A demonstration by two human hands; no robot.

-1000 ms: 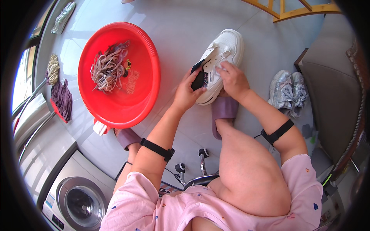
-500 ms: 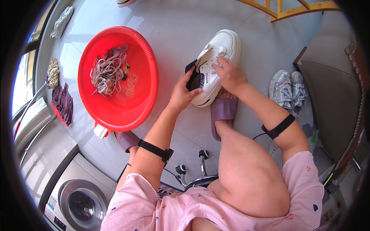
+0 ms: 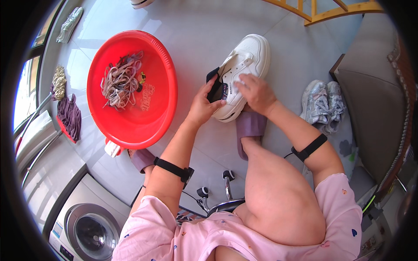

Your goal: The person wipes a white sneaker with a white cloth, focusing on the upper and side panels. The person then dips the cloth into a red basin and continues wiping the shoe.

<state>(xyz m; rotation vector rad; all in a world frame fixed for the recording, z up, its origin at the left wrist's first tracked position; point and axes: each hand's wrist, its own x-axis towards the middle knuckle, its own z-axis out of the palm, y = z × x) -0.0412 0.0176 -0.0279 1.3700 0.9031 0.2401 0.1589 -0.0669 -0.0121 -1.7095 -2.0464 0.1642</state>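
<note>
White shoe (image 3: 244,65) w/ dark lining (image 3: 214,92) — L hand (image 3: 203,105) grips it, R hand (image 3: 258,94) curled, hold unclear.

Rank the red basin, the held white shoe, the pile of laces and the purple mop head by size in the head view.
Largest to smallest:
1. Red basin
2. Held white shoe
3. Pile of laces
4. Purple mop head

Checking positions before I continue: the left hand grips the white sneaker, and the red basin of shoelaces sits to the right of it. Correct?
The side is wrong: the head view shows the red basin of shoelaces to the left of the white sneaker, which the left hand grips.
</note>
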